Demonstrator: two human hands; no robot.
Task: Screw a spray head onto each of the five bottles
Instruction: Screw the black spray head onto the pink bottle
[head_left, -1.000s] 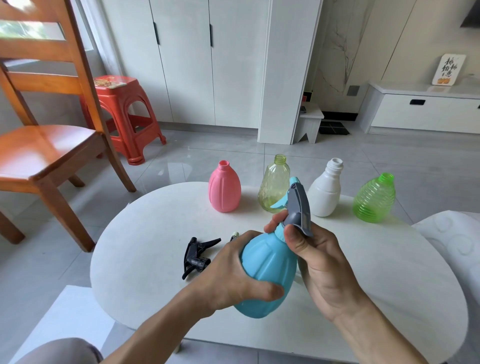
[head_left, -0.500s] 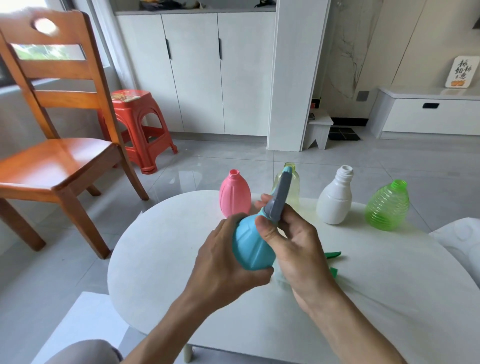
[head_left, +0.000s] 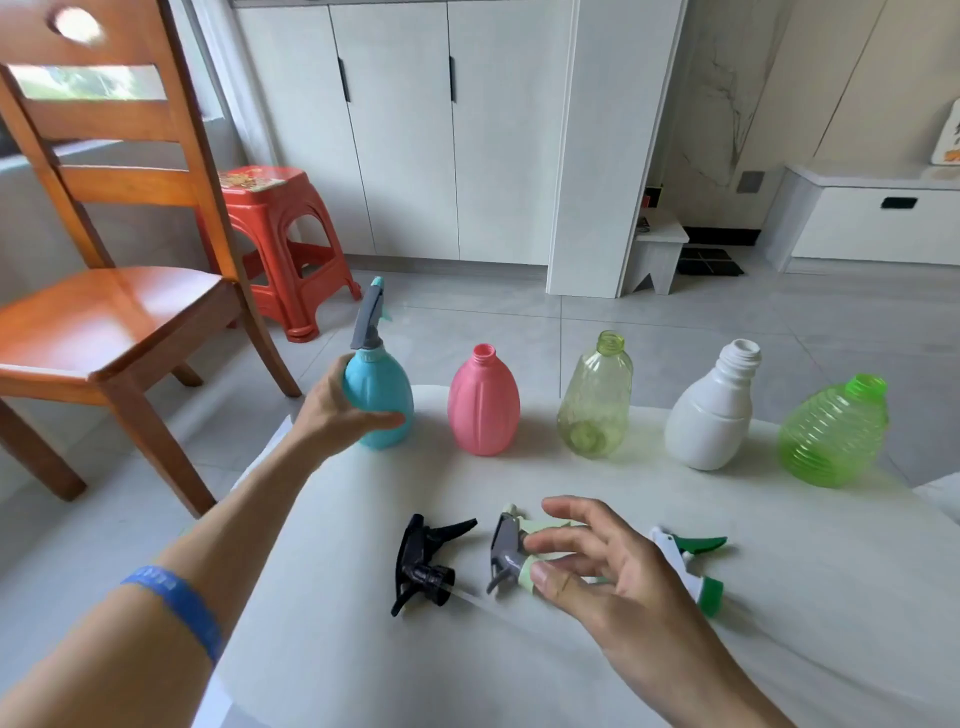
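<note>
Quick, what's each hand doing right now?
Left hand: closed around the blue bottle.
Right hand: open, fingers closing on the grey and pale green spray head.

No legible text. Blue wristband (head_left: 176, 603) on left forearm carries faint print, unreadable. Placard (head_left: 948, 137) at far right edge shows dark and orange marks, blurred and cut off.

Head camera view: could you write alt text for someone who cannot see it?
A person's left hand sets a blue bottle, spray head fitted, on a white table beside four open bottles, while the right hand closes on a grey spray head lying between two others.
</note>
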